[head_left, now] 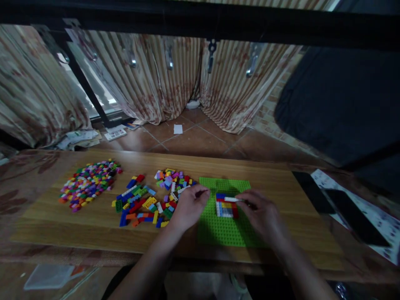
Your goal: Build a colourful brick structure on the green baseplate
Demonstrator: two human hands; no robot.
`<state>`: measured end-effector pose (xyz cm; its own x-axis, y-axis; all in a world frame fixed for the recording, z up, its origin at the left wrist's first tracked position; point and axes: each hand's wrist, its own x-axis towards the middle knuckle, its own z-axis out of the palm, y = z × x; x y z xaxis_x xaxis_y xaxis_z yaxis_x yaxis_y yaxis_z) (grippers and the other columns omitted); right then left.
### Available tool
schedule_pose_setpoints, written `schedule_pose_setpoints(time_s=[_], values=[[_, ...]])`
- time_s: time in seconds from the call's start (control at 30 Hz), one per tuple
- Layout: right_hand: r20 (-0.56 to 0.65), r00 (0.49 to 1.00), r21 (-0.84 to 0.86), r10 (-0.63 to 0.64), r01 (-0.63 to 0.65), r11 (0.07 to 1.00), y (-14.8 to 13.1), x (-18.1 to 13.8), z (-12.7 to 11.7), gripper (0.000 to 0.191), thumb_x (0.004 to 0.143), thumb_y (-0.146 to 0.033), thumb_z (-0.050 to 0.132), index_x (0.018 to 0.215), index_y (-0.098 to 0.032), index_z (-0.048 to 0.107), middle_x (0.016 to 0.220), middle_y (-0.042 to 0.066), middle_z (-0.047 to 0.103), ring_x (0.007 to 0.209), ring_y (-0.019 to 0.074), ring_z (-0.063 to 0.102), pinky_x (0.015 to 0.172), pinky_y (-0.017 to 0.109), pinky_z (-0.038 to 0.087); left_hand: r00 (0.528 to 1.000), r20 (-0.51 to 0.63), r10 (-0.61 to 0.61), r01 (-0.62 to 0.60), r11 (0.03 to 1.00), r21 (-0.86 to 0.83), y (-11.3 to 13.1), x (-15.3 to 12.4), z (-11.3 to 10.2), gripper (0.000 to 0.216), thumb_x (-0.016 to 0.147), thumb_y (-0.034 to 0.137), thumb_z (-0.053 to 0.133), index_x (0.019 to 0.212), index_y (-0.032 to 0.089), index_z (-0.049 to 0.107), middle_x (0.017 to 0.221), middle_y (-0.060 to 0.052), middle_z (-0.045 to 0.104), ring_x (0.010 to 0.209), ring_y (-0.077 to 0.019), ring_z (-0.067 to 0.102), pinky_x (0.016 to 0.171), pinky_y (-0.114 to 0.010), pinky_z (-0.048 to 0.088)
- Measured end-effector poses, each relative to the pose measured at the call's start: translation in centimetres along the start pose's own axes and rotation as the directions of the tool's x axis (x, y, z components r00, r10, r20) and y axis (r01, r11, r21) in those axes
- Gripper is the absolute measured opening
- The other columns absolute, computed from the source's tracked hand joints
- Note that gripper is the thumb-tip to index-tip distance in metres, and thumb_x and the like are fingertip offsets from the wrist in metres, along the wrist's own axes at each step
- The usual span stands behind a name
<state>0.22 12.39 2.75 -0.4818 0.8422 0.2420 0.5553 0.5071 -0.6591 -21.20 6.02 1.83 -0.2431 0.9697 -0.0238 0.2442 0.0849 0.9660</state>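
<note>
My right hand (259, 208) pinches a long white toy brick (230, 199) by its right end. That brick is over the small brick build (225, 210), made of blue, red, white, grey and yellow pieces; I cannot tell whether it touches. The build sits on a green studded baseplate (218, 235). My left hand (192, 206) is at the baseplate's left edge, thumb and fingers drawn together; whatever they may hold is hidden. Just left of it lie loose mixed bricks (146, 202) in several colours.
A heap of small colourful pieces (90, 183) lies at the left of the wooden board (265, 171). Two dark flat devices (312, 191) and a printed sheet (379, 225) are on the right. A dark bar (187, 18) crosses overhead with metal hooks hanging below.
</note>
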Motion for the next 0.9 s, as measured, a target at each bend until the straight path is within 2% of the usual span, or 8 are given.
schedule_pose_setpoints(time_s=[0.1,0.23,0.43,0.73,0.9], values=[[0.082,0.997,-0.01,-0.004,0.005,1.0,-0.2,-0.3,0.9,0.018,0.09,-0.03,0.053,0.089,-0.023,0.069,0.089,0.003,0.064,0.08,0.0171,0.062,0.073,0.03,0.048,0.999,0.01,-0.033,0.032,0.998,0.045,-0.3,0.2,0.6,0.021,0.084,0.03,0.053,0.08,0.015,0.068,0.068,-0.001,0.061,0.063,-0.0133,0.055,0.058,-0.023,0.042],[0.106,0.994,-0.048,-0.032,0.037,0.998,0.1,-0.5,1.9,0.018,0.091,-0.028,0.053,0.091,-0.024,0.07,0.088,0.003,0.064,0.08,0.0172,0.062,0.073,0.03,0.048,0.998,0.045,-0.05,0.047,0.997,0.055,-0.8,0.3,0.9,0.019,0.083,0.029,0.053,0.082,0.016,0.067,0.066,0.001,0.06,0.06,-0.0126,0.054,0.056,-0.023,0.041],[0.084,0.995,-0.087,-0.05,0.058,0.995,0.5,-0.5,2.6,0.019,0.091,-0.025,0.052,0.091,-0.024,0.071,0.089,0.003,0.065,0.08,0.0168,0.063,0.072,0.029,0.048,0.994,0.095,-0.044,0.038,0.997,0.068,-1.2,0.2,1.4,0.018,0.082,0.03,0.054,0.084,0.017,0.067,0.069,-0.001,0.063,0.063,-0.0136,0.057,0.059,-0.024,0.043],[0.031,0.999,-0.072,-0.026,0.028,0.997,0.1,-0.3,2.6,0.014,0.087,-0.026,0.056,0.089,-0.023,0.07,0.084,0.003,0.067,0.078,0.0173,0.063,0.071,0.03,0.048,0.996,0.07,-0.053,0.044,0.992,0.122,-0.2,0.1,1.9,0.015,0.078,0.025,0.059,0.083,0.016,0.069,0.073,-0.003,0.068,0.069,-0.016,0.061,0.064,-0.026,0.045],[-0.009,0.996,0.026,0.094,-0.094,0.995,0.5,-0.2,2.1,0.017,0.083,-0.032,0.06,0.089,-0.02,0.071,0.084,0.003,0.068,0.072,0.0166,0.062,0.067,0.029,0.049,0.995,0.089,-0.037,0.025,0.99,0.142,-0.4,0.2,2.1,0.015,0.079,0.025,0.059,0.085,0.016,0.069,0.076,-0.003,0.069,0.07,-0.016,0.062,0.065,-0.026,0.045]])
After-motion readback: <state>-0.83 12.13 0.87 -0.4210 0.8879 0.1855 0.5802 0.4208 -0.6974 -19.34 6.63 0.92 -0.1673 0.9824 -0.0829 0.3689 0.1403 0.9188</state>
